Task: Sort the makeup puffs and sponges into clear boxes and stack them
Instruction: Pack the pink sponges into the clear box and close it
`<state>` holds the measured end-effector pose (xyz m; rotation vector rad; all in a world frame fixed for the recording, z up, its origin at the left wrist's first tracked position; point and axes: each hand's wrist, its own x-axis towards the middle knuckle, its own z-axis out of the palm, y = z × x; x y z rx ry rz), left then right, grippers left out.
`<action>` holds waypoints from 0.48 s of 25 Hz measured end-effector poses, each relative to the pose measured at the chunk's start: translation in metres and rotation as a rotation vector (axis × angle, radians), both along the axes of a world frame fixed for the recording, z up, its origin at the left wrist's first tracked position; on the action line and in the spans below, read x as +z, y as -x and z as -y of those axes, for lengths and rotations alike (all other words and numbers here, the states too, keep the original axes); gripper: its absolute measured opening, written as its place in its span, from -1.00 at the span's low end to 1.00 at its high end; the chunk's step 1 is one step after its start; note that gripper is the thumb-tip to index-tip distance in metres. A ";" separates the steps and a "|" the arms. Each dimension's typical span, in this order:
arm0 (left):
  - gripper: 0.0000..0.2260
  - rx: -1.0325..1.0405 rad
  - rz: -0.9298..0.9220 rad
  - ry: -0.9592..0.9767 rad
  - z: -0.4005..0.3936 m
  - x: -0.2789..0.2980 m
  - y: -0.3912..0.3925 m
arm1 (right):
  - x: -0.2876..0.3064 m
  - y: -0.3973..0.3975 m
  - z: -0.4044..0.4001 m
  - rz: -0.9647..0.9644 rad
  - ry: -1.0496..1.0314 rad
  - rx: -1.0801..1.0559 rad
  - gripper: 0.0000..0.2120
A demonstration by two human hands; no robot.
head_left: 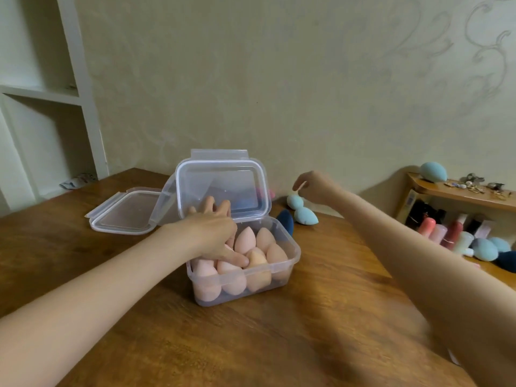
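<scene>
A clear box stands mid-table, filled with several peach teardrop sponges. Its lid is hinged up behind it. My left hand lies over the sponges, fingers spread, the thumb pressing one at the front. My right hand reaches to the far table edge by the wall, fingers curled just above a light blue sponge; whether it grips it I cannot tell. A second light blue sponge and a dark blue sponge lie beside the box.
A second clear lid lies flat to the left of the box. At the right, a wooden shelf carries a blue sponge and trinkets; below it stand cosmetic bottles and more blue sponges. White shelving fills the left.
</scene>
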<state>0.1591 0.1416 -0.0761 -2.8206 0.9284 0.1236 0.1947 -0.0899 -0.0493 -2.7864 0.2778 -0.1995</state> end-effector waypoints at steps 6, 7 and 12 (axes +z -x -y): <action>-0.62 -0.033 -0.003 -0.063 0.003 0.000 -0.008 | -0.042 -0.076 -0.023 -0.208 -0.027 0.174 -0.73; -0.63 -0.039 -0.005 -0.076 0.003 -0.001 -0.008 | -0.046 -0.083 -0.025 -0.234 -0.073 0.154 -0.73; -0.64 -0.044 0.003 -0.092 0.002 -0.004 -0.011 | -0.044 -0.093 -0.034 -0.092 -0.521 -0.003 -0.81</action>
